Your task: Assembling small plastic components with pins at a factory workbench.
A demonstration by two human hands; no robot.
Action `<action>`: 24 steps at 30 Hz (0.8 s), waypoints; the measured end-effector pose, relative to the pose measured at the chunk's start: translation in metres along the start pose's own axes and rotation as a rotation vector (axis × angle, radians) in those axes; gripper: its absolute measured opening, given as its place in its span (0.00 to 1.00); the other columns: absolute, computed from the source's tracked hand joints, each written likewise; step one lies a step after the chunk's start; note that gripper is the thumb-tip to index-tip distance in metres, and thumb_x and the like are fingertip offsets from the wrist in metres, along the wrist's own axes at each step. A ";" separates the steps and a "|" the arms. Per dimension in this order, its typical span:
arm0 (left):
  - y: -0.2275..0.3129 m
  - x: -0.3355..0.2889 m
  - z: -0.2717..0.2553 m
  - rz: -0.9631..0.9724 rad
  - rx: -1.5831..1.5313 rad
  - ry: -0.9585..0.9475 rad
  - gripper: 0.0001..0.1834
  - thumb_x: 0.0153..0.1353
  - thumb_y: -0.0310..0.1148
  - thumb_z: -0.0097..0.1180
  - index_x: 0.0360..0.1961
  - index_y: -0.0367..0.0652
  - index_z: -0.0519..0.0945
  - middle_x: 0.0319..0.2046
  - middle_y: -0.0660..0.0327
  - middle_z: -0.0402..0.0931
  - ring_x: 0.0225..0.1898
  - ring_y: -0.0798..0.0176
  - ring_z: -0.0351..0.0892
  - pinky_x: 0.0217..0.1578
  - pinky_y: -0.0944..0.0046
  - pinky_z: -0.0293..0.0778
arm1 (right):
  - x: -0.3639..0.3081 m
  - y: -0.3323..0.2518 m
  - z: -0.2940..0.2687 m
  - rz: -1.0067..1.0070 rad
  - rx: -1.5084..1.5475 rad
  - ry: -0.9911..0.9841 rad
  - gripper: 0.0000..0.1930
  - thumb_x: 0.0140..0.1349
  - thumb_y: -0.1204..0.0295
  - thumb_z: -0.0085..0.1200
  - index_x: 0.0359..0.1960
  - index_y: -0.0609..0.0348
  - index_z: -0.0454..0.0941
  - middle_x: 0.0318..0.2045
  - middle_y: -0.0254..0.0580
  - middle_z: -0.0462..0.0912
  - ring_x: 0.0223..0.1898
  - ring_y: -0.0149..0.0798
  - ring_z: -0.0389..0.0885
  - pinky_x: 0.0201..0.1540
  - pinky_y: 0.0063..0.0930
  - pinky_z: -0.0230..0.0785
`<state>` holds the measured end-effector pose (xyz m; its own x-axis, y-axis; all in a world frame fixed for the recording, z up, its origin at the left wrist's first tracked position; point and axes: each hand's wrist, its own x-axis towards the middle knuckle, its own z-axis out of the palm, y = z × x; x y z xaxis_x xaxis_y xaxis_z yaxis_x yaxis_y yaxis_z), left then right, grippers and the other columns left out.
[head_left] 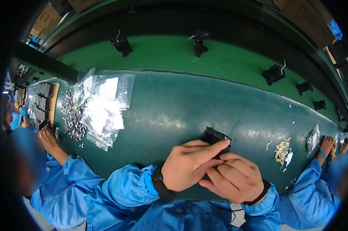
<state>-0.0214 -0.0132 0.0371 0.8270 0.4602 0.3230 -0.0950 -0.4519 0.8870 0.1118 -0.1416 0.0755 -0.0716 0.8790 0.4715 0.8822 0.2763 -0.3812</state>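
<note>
Black and boxy, a small part (214, 134) sits in a worker's grasp over the near side of a green worktop (162, 100), right of centre, with a thin dark wire (236, 124) at its right. The left hand (187, 163) clasps it between thumb and fingers; the right hand (235, 177) is curled close against the left, but what its fingertips pinch is hidden. At left lie clear plastic bags (108, 100) beside a heap of small dark and white pieces (73, 115); at right, a pile of tan strips (283, 149). Dark units (122, 46) dot the green strip (158, 50) beyond, as blue-clad co-workers (60, 192) flank the scene.
</note>
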 end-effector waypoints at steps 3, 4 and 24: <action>0.009 0.004 -0.006 -0.146 -0.093 -0.028 0.30 0.54 0.19 0.72 0.61 0.40 0.83 0.31 0.54 0.84 0.28 0.61 0.81 0.32 0.63 0.78 | -0.002 0.004 -0.002 -0.038 0.048 0.044 0.10 0.57 0.68 0.70 0.32 0.61 0.84 0.27 0.35 0.79 0.31 0.35 0.78 0.51 0.34 0.86; 0.008 0.003 -0.007 -0.140 -0.091 -0.025 0.30 0.54 0.19 0.72 0.61 0.40 0.83 0.31 0.54 0.84 0.28 0.61 0.81 0.32 0.63 0.78 | -0.002 0.004 -0.003 -0.043 0.045 0.046 0.10 0.57 0.68 0.70 0.32 0.61 0.84 0.27 0.35 0.79 0.31 0.35 0.78 0.51 0.34 0.86; 0.013 0.002 -0.016 -0.126 -0.195 -0.018 0.28 0.55 0.20 0.72 0.60 0.34 0.82 0.34 0.52 0.85 0.30 0.60 0.82 0.35 0.64 0.78 | -0.011 0.005 -0.016 0.009 0.146 0.142 0.12 0.53 0.71 0.74 0.35 0.61 0.85 0.27 0.37 0.81 0.31 0.36 0.83 0.52 0.42 0.87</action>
<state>-0.0296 -0.0061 0.0542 0.8489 0.4888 0.2013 -0.0941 -0.2350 0.9674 0.1244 -0.1562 0.0809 0.0116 0.8210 0.5708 0.8049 0.3311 -0.4925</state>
